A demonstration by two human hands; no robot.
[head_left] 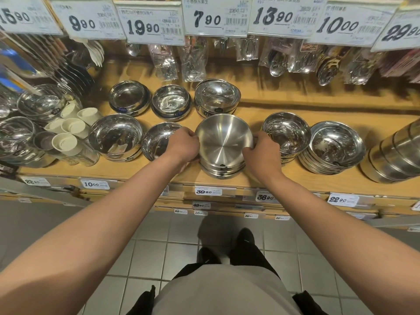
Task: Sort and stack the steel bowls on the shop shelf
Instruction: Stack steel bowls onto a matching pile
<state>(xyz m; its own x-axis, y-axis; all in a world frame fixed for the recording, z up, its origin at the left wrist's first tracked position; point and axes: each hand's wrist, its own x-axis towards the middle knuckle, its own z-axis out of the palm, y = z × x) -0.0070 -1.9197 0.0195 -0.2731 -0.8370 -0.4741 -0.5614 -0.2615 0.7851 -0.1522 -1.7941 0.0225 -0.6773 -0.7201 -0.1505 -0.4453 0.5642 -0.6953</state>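
1. The shelf (227, 178) carries steel bowls in two rows; most already sit nested in stacks, so the sorting looks well advanced, though I cannot tell whether every stack holds one size only.
2. The stack (223, 170) in the grip stands at the front edge, centre; its top bowl (223, 137) has a brushed finish and seems seated level on those beneath, so this step is likely a final squaring-up.
3. Left of the grip a shiny bowl (156, 139) lies partly under the left wrist, and beyond it a deeper one (116, 135); right of the grip stand two more stacks (286, 135) (336, 146); behind it, three stacks line the back row (217, 96); what may remain is checking these neighbours.
4. The left hand (183, 144) reaches forward, arm straight, fingers curled round the top bowl's left rim; the knuckles face up.
5. The right hand (261, 148) mirrors it, fingers curled on the right rim, thumb toward the bowl's near side; both hands clasp the bowl between them.
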